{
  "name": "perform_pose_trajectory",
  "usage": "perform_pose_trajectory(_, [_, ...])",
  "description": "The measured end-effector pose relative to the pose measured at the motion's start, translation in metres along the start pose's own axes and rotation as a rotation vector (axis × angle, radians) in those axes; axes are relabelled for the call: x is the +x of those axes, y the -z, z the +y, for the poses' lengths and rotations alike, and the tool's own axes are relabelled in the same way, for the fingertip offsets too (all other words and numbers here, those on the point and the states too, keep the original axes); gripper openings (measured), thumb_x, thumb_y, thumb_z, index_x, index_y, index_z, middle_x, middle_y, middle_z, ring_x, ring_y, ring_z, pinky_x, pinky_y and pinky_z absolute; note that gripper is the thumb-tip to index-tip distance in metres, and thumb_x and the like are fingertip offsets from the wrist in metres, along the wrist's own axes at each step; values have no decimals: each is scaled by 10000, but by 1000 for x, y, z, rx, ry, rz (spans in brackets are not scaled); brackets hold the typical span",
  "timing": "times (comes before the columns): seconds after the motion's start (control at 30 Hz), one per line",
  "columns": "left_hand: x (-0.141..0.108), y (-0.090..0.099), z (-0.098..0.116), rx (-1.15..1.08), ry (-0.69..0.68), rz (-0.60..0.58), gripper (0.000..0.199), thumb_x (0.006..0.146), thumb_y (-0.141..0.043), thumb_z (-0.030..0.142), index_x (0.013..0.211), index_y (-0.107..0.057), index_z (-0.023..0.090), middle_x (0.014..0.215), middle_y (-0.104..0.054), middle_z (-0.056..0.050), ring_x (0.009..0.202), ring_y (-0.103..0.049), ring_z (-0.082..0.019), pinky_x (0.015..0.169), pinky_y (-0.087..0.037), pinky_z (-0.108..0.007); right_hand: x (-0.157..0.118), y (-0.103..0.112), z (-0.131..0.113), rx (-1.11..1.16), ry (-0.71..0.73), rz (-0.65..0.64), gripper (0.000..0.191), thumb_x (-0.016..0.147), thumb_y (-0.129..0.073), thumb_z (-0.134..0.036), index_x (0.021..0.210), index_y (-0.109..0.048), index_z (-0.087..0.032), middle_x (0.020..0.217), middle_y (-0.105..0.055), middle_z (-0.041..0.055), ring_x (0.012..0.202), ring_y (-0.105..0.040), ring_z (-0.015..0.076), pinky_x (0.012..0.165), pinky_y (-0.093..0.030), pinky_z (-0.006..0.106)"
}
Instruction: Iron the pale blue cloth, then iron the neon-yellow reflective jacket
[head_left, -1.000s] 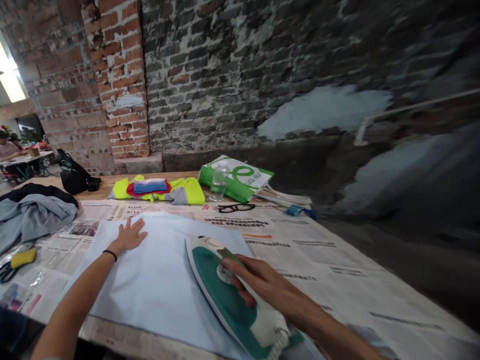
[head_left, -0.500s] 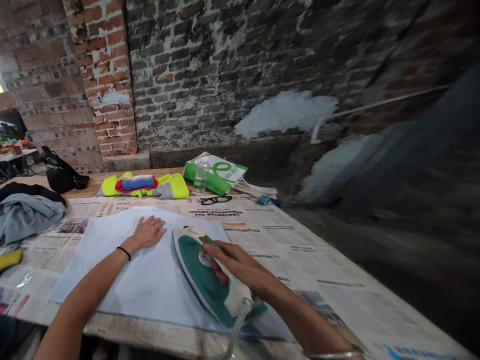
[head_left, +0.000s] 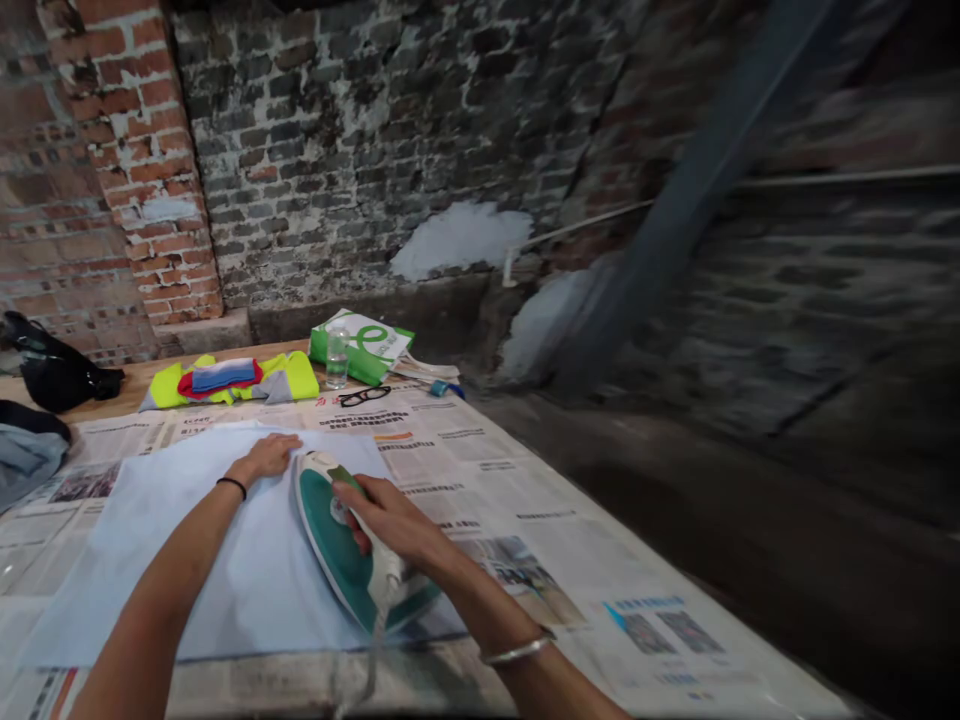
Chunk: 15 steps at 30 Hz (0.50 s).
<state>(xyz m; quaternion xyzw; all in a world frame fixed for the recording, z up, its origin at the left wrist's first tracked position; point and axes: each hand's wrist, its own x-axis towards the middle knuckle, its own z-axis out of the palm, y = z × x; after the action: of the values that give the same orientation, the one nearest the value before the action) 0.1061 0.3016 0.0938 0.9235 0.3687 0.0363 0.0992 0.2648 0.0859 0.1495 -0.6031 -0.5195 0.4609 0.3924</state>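
My right hand is wrapped round the handle of a green and white steam iron, which rests on a pale blue-white cloth. Its tip points away from me, and a cord trails from its heel over the near table edge. Left of the iron's tip, my left hand lies on the far part of the cloth with fingers stretched to the right, close together and partly hard to make out. The cloth is spread on newspaper and shows soft creases.
Along the back lie a folded yellow garment with red and blue cloth on top, a clear bottle, a green and white bag and glasses. At left are a black bag and grey clothing. A brick wall stands behind.
My view has turned to the right, so everything sits further left. My left hand's fingers, spread before, are drawn closer together. My right hand keeps its hold on the iron, still on the cloth.
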Motion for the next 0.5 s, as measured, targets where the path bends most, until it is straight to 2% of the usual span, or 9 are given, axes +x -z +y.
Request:
perform_pose_trajectory(0.1, [-14,10,5,16,37,58,449,1001,-513,309,1440,-513,213,1554,-464,-131,1439,-439,-262,1210,-343,-488,2,0,-5,-38,-14,19,368,1013,-481,-368,686,-502,-200,473,-536,-24,421,-520,116,466,-398,219])
perform_pose_trajectory(0.17, [-41,13,13,32,45,116,465,1005,-427,242,1462,-494,190,1580,-436,-130,1470,-403,-233,1234,-321,-419,5,0,-6,-61,-23,21,374,1022,-474,-349,684,-510,-195,454,-532,-25,419,-522,111,472,-399,210])
perform_pose_trajectory(0.23, [-80,8,24,45,34,154,462,1001,-404,249,1444,-512,175,1581,-436,-132,1468,-408,-251,1228,-332,-449,6,0,-5,-51,-26,24,361,1019,-496,-359,701,-516,-190,473,-549,-26,421,-525,106,467,-400,204])
perform_pose_trajectory(0.3, [-125,-4,39,51,-2,156,454,1010,-416,319,1441,-512,211,1579,-442,-119,1471,-401,-278,1204,-353,-523,7,0,-5,-25,-30,29,343,1010,-528,-380,727,-521,-185,513,-573,-26,416,-520,100,444,-393,203])
perform_pose_trajectory(0.37, [-164,-21,57,70,-93,151,488,1018,-422,387,1483,-460,243,1597,-416,-110,1495,-356,-290,1206,-329,-570,6,0,-6,-5,-44,30,331,1003,-548,-390,746,-526,-183,543,-584,-27,412,-515,97,422,-388,205])
perform_pose_trajectory(0.43, [-191,-38,72,95,-153,144,551,1009,-447,447,1525,-402,256,1622,-372,-109,1519,-299,-309,1207,-305,-605,5,0,-8,11,-67,43,323,1007,-544,-375,749,-525,-183,553,-582,-29,411,-512,98,411,-391,209])
perform_pose_trajectory(0.5, [-204,-52,84,115,-154,138,605,995,-473,486,1552,-359,277,1644,-325,-97,1534,-249,-334,1202,-286,-639,7,1,-8,29,-87,64,322,1012,-537,-358,741,-523,-184,554,-579,-29,409,-509,101,413,-403,215])
